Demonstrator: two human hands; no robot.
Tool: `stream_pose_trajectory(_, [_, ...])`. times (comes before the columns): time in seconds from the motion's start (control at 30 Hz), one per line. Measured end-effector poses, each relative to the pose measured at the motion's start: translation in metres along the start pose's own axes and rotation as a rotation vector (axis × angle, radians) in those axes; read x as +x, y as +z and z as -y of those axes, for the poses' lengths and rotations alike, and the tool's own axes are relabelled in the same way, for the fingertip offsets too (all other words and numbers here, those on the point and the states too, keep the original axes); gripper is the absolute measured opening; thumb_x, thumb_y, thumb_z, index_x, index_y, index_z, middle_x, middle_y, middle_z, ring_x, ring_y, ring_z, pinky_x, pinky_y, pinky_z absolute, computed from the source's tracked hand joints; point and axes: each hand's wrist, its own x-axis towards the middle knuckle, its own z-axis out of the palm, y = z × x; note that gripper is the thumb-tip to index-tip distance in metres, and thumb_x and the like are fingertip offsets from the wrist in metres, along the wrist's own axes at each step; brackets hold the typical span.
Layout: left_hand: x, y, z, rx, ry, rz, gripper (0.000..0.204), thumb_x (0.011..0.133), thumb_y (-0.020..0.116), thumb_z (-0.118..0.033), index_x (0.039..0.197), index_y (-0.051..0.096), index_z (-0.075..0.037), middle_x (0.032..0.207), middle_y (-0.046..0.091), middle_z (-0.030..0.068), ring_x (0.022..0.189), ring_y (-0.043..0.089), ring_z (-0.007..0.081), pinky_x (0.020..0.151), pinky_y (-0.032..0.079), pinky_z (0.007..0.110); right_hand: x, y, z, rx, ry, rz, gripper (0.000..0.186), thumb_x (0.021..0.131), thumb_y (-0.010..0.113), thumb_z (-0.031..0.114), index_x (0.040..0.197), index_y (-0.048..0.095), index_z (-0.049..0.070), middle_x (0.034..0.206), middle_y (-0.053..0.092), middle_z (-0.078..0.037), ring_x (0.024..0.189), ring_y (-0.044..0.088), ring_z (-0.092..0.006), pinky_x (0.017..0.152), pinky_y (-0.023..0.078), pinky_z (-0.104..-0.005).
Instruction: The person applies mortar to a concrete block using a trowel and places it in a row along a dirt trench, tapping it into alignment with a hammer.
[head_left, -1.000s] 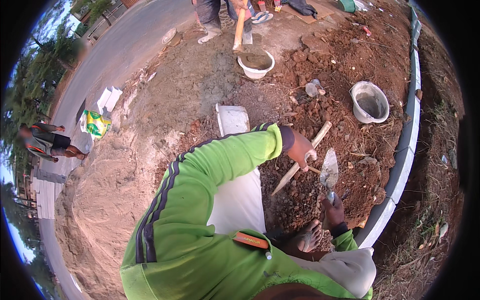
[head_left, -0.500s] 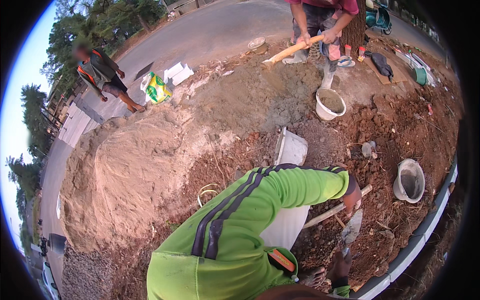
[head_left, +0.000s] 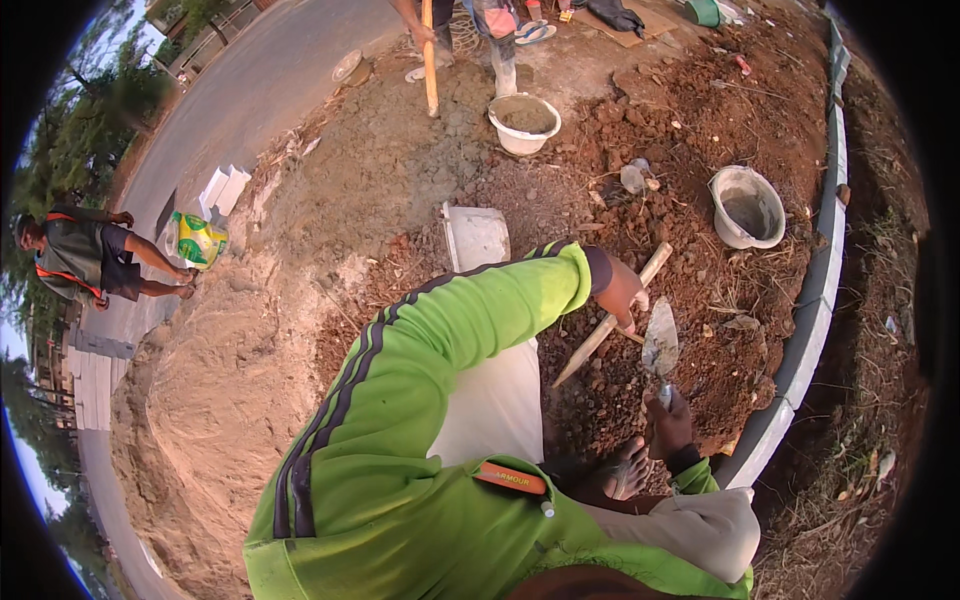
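My left arm, in a green sleeve with dark stripes, reaches across the dug soil. My left hand (head_left: 622, 291) is closed round a pale wooden stick (head_left: 590, 350) that slants over the ground. A thin twig-like piece shows just below its fingertips. My right hand (head_left: 668, 424) grips the handle of a trowel (head_left: 661, 340). The mortar-smeared blade points away from me, beside the stick and my left fingers, over reddish soil. My bare foot (head_left: 628, 470) is next to my right hand.
A kerb (head_left: 815, 335) curves along the right. Mortar buckets stand at right (head_left: 748, 208) and ahead (head_left: 525, 122); a whitish tub (head_left: 478, 237) lies beyond my arm. A co-worker's hand (head_left: 422, 35) holds a long wooden handle over wet mortar. A sand heap (head_left: 230, 400) and another person (head_left: 100, 255) are left.
My view has turned, so the scene has shifted and tilted, with the kerb showing more fully. Both hands keep their hold on the stick and trowel.
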Motion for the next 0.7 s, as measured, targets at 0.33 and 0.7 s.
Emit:
stream_pose_trajectory(0.33, [0.009,0.001,0.000,0.068,0.059,-0.019,0.083,0.088,0.067,-0.060,0.152,0.046,-0.011,0.132,0.065,0.0166,0.123,0.061,0.0349,0.101,0.047,0.044,-0.016,0.008,0.017,-0.009,0.003,-0.048,0.018,0.096,0.067,0.018,0.094,0.051,0.010,0.066,0.051,0.000,0.044,0.047,-0.0112,0.039,0.041,-0.0286])
stream_pose_trajectory(0.7, [0.010,-0.002,-0.010,0.075,0.057,0.000,0.082,0.089,0.067,-0.060,0.151,0.047,-0.011,0.126,0.067,0.0180,0.119,0.063,0.0350,0.100,0.048,0.043,-0.014,0.002,0.015,0.003,-0.051,-0.058,0.020,0.096,0.069,0.019,0.094,0.052,0.010,0.066,0.052,0.000,0.043,0.049,-0.0114,0.039,0.041,-0.0289])
